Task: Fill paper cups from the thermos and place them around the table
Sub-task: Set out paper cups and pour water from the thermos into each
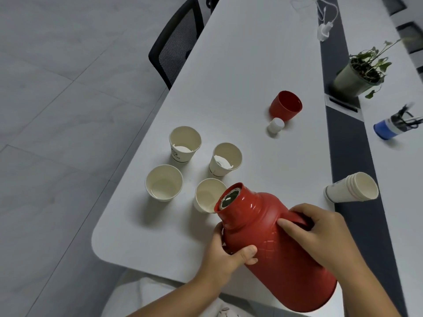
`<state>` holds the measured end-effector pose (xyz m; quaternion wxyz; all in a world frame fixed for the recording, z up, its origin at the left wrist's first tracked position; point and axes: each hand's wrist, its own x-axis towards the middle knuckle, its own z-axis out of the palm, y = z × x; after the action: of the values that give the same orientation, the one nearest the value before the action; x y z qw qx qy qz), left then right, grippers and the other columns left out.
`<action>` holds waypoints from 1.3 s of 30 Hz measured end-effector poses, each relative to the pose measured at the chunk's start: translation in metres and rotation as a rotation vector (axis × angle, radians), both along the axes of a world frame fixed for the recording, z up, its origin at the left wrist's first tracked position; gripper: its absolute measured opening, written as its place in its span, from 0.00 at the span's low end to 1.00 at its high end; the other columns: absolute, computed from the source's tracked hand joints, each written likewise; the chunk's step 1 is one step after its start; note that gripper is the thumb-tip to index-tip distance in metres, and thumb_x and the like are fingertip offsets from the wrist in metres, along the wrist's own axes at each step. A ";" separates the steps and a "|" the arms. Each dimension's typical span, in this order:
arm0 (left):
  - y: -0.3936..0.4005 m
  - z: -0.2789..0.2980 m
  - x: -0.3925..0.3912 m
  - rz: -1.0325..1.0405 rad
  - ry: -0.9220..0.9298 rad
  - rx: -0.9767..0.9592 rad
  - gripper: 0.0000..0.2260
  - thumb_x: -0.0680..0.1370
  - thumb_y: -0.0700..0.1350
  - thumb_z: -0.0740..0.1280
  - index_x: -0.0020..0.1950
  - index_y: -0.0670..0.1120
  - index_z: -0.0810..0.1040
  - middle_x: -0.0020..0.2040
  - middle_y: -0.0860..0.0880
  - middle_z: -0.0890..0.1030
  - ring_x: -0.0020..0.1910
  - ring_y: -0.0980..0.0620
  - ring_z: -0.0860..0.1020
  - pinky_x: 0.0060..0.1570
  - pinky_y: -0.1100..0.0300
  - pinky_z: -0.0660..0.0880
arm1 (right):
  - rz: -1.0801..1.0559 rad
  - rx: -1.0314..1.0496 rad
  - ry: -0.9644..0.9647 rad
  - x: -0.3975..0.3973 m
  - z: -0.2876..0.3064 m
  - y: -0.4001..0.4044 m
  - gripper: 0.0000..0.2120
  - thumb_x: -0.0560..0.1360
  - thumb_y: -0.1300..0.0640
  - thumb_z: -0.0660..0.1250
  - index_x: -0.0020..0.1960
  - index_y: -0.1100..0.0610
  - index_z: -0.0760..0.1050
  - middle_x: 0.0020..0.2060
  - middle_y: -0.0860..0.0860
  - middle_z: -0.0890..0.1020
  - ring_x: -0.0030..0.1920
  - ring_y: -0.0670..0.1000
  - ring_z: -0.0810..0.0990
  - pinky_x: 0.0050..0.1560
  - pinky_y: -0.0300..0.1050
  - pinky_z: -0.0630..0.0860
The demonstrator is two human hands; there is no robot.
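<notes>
Red thermos [274, 243] held tilted over near edge of white table [240, 65], open mouth pointing left-far, directly above rim of near-right paper cup [207, 194]. Left hand [225, 252] grips thermos body just below the neck, thumb across the front. Right hand [320, 232] is curled round the handle. Four cups stand in a square: near-left cup [164, 182], far-left cup [185, 143], far-right cup [225, 158]. Stack of spare cups [352, 187] lies on its side, right. Red lid [285, 105] and white stopper [276, 125] sit just beside each other, farther back. Potted plant [361, 72] far right.
</notes>
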<state>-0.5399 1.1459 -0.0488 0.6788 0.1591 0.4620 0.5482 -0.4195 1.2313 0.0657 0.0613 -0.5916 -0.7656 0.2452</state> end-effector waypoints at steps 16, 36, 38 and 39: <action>-0.001 0.004 -0.004 -0.005 0.028 0.009 0.21 0.68 0.34 0.72 0.52 0.51 0.68 0.51 0.45 0.76 0.37 0.61 0.82 0.32 0.70 0.76 | -0.009 -0.011 -0.004 -0.006 0.003 0.001 0.06 0.67 0.55 0.72 0.38 0.48 0.75 0.31 0.40 0.77 0.36 0.43 0.77 0.36 0.34 0.69; 0.000 0.010 -0.007 -0.019 0.004 0.006 0.19 0.71 0.31 0.67 0.52 0.51 0.66 0.49 0.47 0.76 0.36 0.63 0.81 0.32 0.72 0.75 | -0.008 -0.011 -0.024 -0.010 0.005 0.001 0.07 0.66 0.55 0.72 0.36 0.47 0.74 0.30 0.41 0.78 0.36 0.44 0.77 0.36 0.38 0.71; 0.000 0.010 -0.007 -0.012 -0.001 0.002 0.19 0.71 0.32 0.67 0.52 0.51 0.67 0.50 0.47 0.76 0.37 0.64 0.81 0.32 0.73 0.75 | -0.011 -0.013 -0.029 -0.011 0.005 0.002 0.06 0.66 0.54 0.72 0.36 0.48 0.75 0.30 0.41 0.77 0.36 0.44 0.77 0.36 0.39 0.70; 0.000 0.010 -0.007 -0.008 0.000 0.000 0.19 0.71 0.32 0.67 0.53 0.51 0.67 0.50 0.47 0.76 0.37 0.64 0.81 0.32 0.73 0.75 | -0.012 -0.014 -0.033 -0.011 0.005 0.002 0.05 0.66 0.54 0.72 0.37 0.49 0.75 0.30 0.40 0.77 0.36 0.44 0.77 0.36 0.38 0.70</action>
<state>-0.5468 1.1457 -0.0383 0.6809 0.1609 0.4612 0.5458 -0.4303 1.2333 0.0712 0.0459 -0.6005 -0.7613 0.2405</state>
